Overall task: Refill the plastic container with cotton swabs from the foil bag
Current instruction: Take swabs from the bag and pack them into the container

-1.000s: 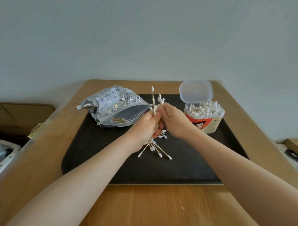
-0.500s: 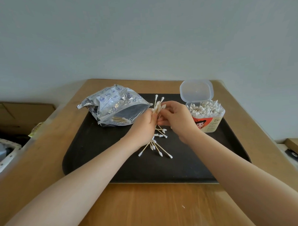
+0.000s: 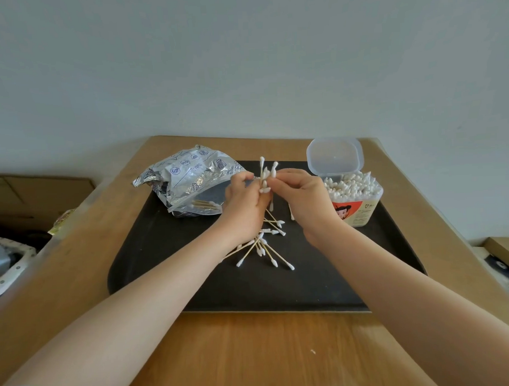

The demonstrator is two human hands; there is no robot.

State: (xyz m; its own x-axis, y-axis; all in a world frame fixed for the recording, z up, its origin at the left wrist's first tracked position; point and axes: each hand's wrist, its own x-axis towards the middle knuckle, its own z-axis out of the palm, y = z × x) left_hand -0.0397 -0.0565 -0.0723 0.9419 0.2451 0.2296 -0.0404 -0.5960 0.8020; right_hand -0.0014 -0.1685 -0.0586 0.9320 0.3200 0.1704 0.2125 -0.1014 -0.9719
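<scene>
A crumpled foil bag (image 3: 188, 182) lies open on the black tray (image 3: 168, 260) at the back left, a few swabs showing in its mouth. The clear plastic container (image 3: 357, 201), lid flipped back, stands at the tray's right, packed with cotton swabs. My left hand (image 3: 243, 206) grips a small upright bunch of cotton swabs (image 3: 265, 177) above the tray's middle. My right hand (image 3: 298, 195) pinches the tips of that same bunch from the right. Several loose swabs (image 3: 264, 248) lie scattered on the tray beneath my hands.
The tray rests on a wooden table (image 3: 254, 353) against a pale wall. A cardboard box (image 3: 34, 196) and clutter sit off the table's left edge; another small box (image 3: 506, 252) lies to the right.
Both hands have stayed together over the tray's middle, and my right fingers have shifted up onto the tips of the bunch. The swabs now stand closer together in my left hand.
</scene>
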